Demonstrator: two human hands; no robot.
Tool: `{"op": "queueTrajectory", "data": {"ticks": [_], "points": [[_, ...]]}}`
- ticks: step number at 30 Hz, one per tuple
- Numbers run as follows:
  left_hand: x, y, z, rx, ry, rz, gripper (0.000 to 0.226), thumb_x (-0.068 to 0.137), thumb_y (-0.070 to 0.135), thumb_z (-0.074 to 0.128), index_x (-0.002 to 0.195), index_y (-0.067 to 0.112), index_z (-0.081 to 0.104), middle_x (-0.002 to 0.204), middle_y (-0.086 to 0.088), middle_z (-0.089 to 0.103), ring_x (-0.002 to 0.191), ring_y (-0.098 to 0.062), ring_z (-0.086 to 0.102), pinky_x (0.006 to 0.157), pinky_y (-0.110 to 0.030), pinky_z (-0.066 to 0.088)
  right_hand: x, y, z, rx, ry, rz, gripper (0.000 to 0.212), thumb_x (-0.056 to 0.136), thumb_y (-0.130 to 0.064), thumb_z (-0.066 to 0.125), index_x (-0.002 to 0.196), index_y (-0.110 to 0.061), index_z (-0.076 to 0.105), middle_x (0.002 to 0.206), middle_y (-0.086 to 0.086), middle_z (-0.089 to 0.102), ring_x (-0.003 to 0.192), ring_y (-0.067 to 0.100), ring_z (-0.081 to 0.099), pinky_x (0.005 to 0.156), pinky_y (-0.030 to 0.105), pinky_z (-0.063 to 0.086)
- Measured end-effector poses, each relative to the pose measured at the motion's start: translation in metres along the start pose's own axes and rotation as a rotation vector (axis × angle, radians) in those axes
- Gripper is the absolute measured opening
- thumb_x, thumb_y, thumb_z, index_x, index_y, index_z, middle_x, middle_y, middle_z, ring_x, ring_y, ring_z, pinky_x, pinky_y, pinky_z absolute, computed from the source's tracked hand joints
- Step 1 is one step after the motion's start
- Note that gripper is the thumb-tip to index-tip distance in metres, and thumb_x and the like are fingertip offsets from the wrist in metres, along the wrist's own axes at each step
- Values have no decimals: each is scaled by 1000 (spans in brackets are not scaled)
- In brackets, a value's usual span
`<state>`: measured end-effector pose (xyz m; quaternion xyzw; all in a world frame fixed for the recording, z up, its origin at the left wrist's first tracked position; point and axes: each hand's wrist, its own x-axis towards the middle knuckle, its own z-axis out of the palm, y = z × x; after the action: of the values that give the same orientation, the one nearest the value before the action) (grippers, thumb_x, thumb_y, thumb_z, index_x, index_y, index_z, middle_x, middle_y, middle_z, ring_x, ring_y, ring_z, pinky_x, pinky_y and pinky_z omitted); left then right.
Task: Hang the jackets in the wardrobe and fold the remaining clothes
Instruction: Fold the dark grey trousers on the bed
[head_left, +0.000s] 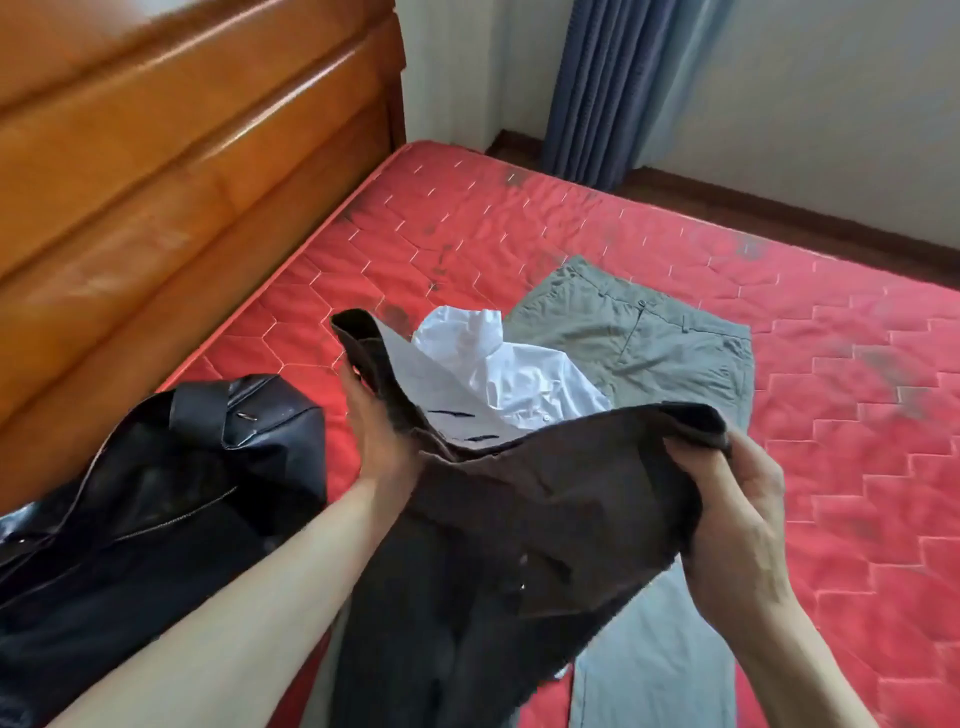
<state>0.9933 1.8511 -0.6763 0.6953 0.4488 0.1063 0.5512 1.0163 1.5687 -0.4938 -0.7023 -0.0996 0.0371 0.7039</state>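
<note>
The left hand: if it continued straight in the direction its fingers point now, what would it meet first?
Probably the bare red mattress, then the wooden headboard. The left hand grips the dark brown garment and points up and slightly left, passing left of the white shirt. Depth is unclear.

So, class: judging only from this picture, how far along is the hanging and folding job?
Nothing looks finished. In hand: the left hand and right hand grip the dark brown garment, lifted above the red mattress. Left: the black leather jacket lies unhung, and the white shirt and grey-green trousers lie unfolded.
</note>
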Motion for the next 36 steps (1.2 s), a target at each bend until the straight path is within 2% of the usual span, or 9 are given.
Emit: {"op": "queueTrajectory", "data": {"ticks": [3,6,9,14,19,23,28,31,36], "points": [[-45,97,-17,-361,-93,-77,105,69,88,51,151,26,38,129,-8,63,114,-21,68,98,-42,50,-4,-40,-27,26,53,-20,23,84,-20,55,63,-22,64,62,-7,50,67,20,42,64,40,31],[-73,159,-23,-283,-239,105,47,78,12,78,123,18,64,88,-1,72,88,-23,71,77,-31,54,-5,-78,-55,53,182,-19,27,84,-20,54,62,-25,68,59,-12,55,66,16,46,63,35,35],[-105,190,-29,-130,-425,128,19,68,14,70,83,18,81,84,-2,77,88,-25,70,79,-31,56,-7,-112,-81,35,285,-12,38,94,-16,52,63,-27,69,59,-16,56,63,11,46,59,31,36],[-164,242,-33,-124,-510,185,23,87,28,72,106,18,80,104,-5,80,104,-25,75,98,-41,57,-19,-169,-122,-116,401,-12,28,101,-13,54,79,-18,71,64,-10,58,63,10,50,53,25,40],[-230,293,-51,-112,-534,305,17,100,29,68,106,15,75,103,-2,78,103,-21,74,102,-41,54,-42,-237,-147,-293,473,-30,8,95,-34,71,97,-27,69,81,-17,70,72,-1,64,64,24,50],[-303,351,-85,-77,-564,429,19,101,23,65,87,10,69,81,-1,70,82,-18,69,78,-28,54,-63,-296,-163,-384,491,-86,10,98,-35,65,92,-29,69,78,-16,69,76,-4,63,64,19,46],[-395,429,-127,-105,-527,595,25,96,20,72,80,3,62,74,-12,66,69,-20,66,64,-34,56,-90,-376,-192,-521,637,-161,18,100,-21,65,84,-13,66,68,-17,59,68,-15,59,61,2,39],[-440,472,-136,-100,-446,708,30,95,18,73,78,-2,57,70,-12,62,64,-15,61,59,-28,51,-92,-419,-210,-564,676,-232,21,100,-23,66,83,-10,67,65,-21,54,58,-5,55,59,12,36],[-493,545,-136,-161,-337,804,32,93,15,74,72,3,54,61,2,54,58,-8,52,56,-21,44,-87,-490,-231,-639,655,-315,24,102,-32,60,89,-14,67,76,6,71,78,35,68,66,32,36]]}}
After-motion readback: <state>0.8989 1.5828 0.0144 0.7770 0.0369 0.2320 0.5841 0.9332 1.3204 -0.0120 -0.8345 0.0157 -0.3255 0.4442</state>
